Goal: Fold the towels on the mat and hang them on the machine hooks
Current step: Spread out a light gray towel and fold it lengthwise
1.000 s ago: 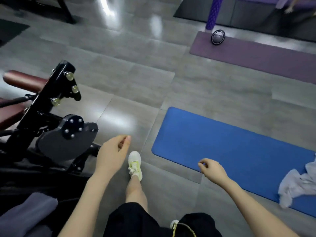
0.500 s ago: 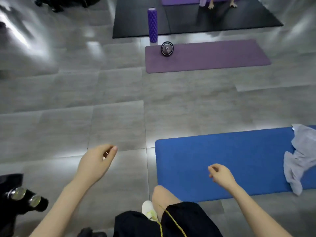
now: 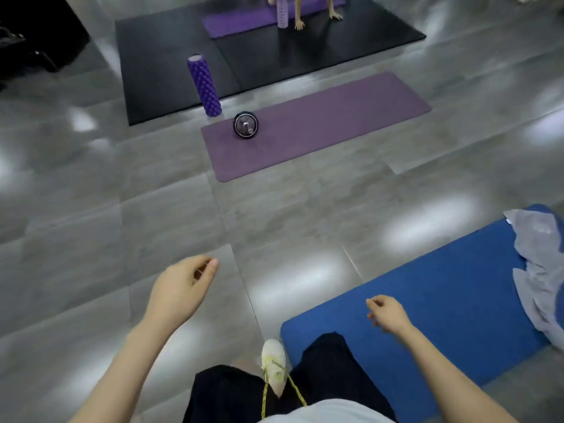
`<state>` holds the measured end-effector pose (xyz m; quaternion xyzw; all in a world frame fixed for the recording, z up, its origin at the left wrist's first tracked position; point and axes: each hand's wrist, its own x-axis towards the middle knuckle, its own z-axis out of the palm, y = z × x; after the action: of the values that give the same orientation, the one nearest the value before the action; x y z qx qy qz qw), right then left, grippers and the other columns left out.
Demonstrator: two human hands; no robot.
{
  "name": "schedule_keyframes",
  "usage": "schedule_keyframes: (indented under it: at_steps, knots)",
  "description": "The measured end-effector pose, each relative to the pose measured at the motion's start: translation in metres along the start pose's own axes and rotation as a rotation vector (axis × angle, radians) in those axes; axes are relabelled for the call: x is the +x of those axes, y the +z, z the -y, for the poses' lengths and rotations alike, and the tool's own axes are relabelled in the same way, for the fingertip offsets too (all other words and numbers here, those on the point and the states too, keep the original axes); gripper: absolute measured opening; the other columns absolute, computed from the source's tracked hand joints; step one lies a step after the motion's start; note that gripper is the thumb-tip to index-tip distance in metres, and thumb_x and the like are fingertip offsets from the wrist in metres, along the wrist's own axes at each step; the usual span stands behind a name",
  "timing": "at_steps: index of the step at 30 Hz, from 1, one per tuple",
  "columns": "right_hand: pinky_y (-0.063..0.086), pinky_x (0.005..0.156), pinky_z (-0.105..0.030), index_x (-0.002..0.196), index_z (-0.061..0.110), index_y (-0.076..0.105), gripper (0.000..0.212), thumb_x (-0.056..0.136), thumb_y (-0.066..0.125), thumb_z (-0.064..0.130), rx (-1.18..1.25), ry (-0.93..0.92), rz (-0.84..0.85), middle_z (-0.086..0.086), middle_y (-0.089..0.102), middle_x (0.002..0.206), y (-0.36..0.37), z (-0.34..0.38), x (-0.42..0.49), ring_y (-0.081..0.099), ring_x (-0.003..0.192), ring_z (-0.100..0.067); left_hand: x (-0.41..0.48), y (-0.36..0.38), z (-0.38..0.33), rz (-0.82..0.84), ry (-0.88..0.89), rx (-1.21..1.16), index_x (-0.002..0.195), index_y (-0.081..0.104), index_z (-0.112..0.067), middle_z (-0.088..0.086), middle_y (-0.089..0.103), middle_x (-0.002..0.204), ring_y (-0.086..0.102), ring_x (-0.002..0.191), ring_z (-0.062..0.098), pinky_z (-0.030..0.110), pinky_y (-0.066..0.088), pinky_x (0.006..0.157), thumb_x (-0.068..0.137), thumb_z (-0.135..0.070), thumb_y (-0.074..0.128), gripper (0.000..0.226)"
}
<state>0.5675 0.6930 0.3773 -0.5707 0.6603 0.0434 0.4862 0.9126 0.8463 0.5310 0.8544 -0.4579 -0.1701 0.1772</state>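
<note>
The towels [image 3: 538, 270] lie in a crumpled grey heap at the far right end of the blue mat [image 3: 442, 303], partly cut off by the edge of the view, so I cannot tell how many there are. The person stands at the mat's near corner, one pale shoe [image 3: 273, 366] on the grey tiles just beside it, and neither hand holds anything. The step in hand looks to be the walk over to the heap — nothing folded yet, no machine hooks in sight. To do it well I'd say: come right up alongside the pile before reaching, pick one towel out by its corners rather than grabbing the bundle, and spread it flat on the bare blue surface so the fold comes out square. The left hand [image 3: 180, 290] hangs out in front over the tiles, forearm angled inward, fingers loosely curled with the thumb resting near the forefinger — a narrow, empty curl. The right hand [image 3: 386, 312] is lower and over the mat's near end, wrist dropped, fingers likewise half-closed on nothing, well apart from the towels.
</note>
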Motion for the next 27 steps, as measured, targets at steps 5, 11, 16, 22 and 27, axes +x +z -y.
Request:
schedule_keyframes:
  at_steps: [5,11,16,22,27]
  knots:
    - [0.037,0.051,-0.023,0.080,0.016,0.054,0.020,0.096,0.044,0.022,0.022,-0.062,-0.033,0.001,0.062,0.070,-0.028,0.101,0.066,0.054,0.055,-0.011,0.141,-0.010,-0.012,0.055,0.064,-0.008,0.092,0.067,-0.019,-0.002,0.069,0.083,0.063,0.078,0.019,0.029,0.043,0.067,0.094,-0.034,0.049,0.024]
    - [0.047,0.066,-0.028,0.071,0.021,0.053,0.027,0.096,0.043,0.025,0.000,-0.014,-0.111,-0.002,0.066,0.079,-0.097,0.171,0.163,0.062,0.068,-0.018,0.329,0.023,-0.082,0.182,0.216,-0.020,0.095,0.067,-0.018,0.000,0.070,0.085,0.065,0.084,0.020,0.031,0.046,0.072,0.094,-0.035,0.050,0.024]
    - [0.041,0.063,-0.030,0.085,0.001,0.061,0.032,0.097,0.043,0.024,0.175,0.167,-0.210,-0.019,0.066,0.081,-0.158,0.187,0.224,0.054,0.066,-0.021,0.466,0.059,-0.182,0.318,0.405,-0.034,0.093,0.067,-0.017,0.001,0.070,0.084,0.064,0.081,0.019,0.030,0.045,0.071,0.093,-0.034,0.051,0.022]
    - [0.044,0.064,-0.031,0.078,0.017,0.056,0.024,0.096,0.046,0.028,0.460,0.366,-0.449,-0.002,0.062,0.073,-0.248,0.166,0.262,0.057,0.069,-0.019,0.595,0.134,-0.353,0.531,0.704,0.036,0.093,0.066,-0.017,0.001,0.071,0.085,0.066,0.081,0.020,0.027,0.041,0.067,0.093,-0.036,0.050,0.025]
    - [0.043,0.063,-0.029,0.086,0.005,0.062,0.027,0.095,0.046,0.025,0.637,0.568,-0.641,-0.006,0.064,0.078,-0.303,0.097,0.263,0.054,0.066,-0.018,0.612,0.227,-0.494,0.681,0.907,0.082,0.097,0.069,-0.013,0.005,0.072,0.089,0.067,0.087,0.022,0.027,0.044,0.070,0.093,-0.033,0.052,0.026]
